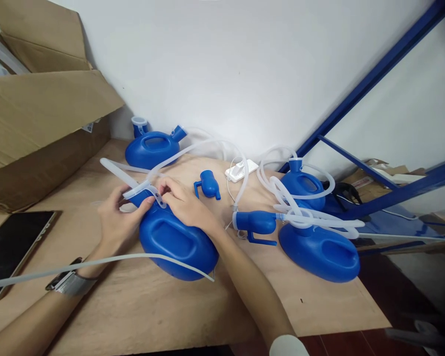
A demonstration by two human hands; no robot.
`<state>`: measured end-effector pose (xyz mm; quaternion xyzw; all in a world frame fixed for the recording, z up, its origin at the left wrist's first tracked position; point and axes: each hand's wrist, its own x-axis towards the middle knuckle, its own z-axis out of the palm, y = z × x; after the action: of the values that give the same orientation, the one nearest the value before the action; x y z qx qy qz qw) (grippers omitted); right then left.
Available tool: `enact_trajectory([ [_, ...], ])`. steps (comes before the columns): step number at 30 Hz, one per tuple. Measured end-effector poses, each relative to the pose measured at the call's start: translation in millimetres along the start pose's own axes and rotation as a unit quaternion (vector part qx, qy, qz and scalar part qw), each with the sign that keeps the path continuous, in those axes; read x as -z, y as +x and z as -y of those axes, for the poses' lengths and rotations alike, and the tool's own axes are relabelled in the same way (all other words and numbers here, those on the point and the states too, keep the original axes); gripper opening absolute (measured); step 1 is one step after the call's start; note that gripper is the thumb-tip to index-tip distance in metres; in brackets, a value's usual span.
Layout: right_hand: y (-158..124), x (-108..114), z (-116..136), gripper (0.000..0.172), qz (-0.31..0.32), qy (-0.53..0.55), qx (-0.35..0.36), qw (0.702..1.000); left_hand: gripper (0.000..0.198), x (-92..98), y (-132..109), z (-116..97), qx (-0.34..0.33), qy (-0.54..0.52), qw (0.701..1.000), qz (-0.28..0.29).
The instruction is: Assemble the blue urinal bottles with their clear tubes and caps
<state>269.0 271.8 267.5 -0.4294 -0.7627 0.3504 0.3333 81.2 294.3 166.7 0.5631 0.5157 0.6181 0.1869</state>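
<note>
A blue plastic urinal bottle (178,242) with a moulded handle lies on the wooden table in front of me. My left hand (120,217) is wrapped round its neck, the thumb on top. A white cap (135,190) sits at the mouth, and a clear tube (116,172) sticks out by it. My right hand (180,200) pinches the white strap (159,199) of the cap where it meets the neck. Just beyond the hands lies a small blue funnel-shaped piece (208,184) with a hooked handle.
Other blue bottles stand at the back left (152,151), back right (304,187) and right (321,254), with coiled tubes. Another blue funnel piece (257,222) lies mid-right. A phone (15,247), cardboard box (48,118), white power strip (241,170) and blue metal frame (371,74) surround the work. A pale cable (107,259) crosses in front.
</note>
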Motion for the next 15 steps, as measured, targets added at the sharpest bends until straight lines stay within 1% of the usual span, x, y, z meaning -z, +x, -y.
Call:
enact_trajectory([
  [2,2.6,1.0,-6.7,0.010,0.037,-0.007,0.022,0.999,0.051,0.8,1.1,3.6,-0.032,0.008,0.999,0.020],
  [4,4.3,3.0,-12.4,0.012,0.068,0.009,0.039,0.997,0.049,0.3,1.5,5.6,-0.050,0.006,0.998,0.031],
  [7,4.9,6.6,-16.0,0.019,0.092,0.034,0.037,0.995,0.055,-1.5,1.1,5.8,-0.032,-0.008,0.999,0.043],
  [10,5.2,9.0,-15.4,0.024,0.102,0.048,0.028,0.993,0.057,-1.4,1.0,6.8,-0.017,-0.019,0.999,0.047],
  [13,7.1,9.1,-16.3,0.017,0.098,0.042,0.019,0.994,0.055,1.5,0.6,8.1,-0.023,-0.045,0.997,0.060],
  [15,8.8,8.4,-19.0,0.016,0.088,0.039,0.005,0.995,0.060,3.2,-1.0,5.4,-0.016,-0.083,0.993,0.079],
])
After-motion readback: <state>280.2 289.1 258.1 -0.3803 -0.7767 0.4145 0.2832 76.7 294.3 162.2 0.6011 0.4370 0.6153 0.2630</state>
